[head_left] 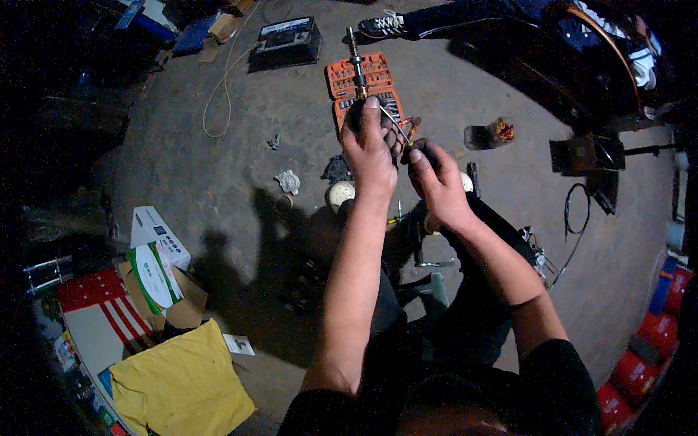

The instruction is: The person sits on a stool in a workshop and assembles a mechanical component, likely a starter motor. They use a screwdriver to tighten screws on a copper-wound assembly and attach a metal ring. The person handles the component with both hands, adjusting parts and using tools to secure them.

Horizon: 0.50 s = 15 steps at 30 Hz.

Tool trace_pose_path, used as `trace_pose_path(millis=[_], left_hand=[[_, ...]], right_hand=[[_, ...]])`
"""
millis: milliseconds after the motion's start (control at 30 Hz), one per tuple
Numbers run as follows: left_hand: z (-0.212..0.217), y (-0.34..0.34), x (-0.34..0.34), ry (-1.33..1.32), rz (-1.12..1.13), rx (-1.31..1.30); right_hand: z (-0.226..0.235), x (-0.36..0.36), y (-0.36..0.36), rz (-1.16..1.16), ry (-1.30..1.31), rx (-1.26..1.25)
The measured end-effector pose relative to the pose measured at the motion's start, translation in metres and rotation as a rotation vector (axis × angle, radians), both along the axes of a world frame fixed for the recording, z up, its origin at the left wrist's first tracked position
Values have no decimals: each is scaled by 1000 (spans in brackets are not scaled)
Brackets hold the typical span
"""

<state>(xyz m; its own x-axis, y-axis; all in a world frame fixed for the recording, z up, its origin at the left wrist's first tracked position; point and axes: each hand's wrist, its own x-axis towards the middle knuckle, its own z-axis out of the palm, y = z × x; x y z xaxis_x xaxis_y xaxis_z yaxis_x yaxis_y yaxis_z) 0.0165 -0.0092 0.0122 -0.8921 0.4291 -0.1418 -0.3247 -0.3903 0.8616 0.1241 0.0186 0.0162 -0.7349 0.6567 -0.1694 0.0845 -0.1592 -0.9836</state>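
Note:
My left hand (371, 142) is closed around the lower end of a stepped metal shaft (356, 65), which points up and away from me. My thumb presses on its near end. In my right hand (441, 178) the fingers pinch a thin-shafted tool (396, 125) that looks like a screwdriver. Its slim metal rod slants up-left to the left hand, by the shaft's near end; whether the tip touches the shaft is hidden. Beyond the hands, an orange socket set case (361, 73) lies open on the floor, partly behind the metal shaft.
A black box (285, 42) and a pale cord (231, 94) lie at the far left. Another person's sneaker (383, 27) shows at the top. A crumpled white rag (288, 182) is left of my hands. Cartons and a yellow sack (185, 381) are lower left; red containers (632, 370) line the right.

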Motion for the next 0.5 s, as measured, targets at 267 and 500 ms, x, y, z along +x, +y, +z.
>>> trace_pose_path(millis=[267, 500], left_hand=[[5, -3, -2, 66, -25, -68], [6, -8, -4, 125, -78, -124]], right_hand=[[19, -6, -3, -107, -174, 601], [18, -2, 3, -141, -199, 894]])
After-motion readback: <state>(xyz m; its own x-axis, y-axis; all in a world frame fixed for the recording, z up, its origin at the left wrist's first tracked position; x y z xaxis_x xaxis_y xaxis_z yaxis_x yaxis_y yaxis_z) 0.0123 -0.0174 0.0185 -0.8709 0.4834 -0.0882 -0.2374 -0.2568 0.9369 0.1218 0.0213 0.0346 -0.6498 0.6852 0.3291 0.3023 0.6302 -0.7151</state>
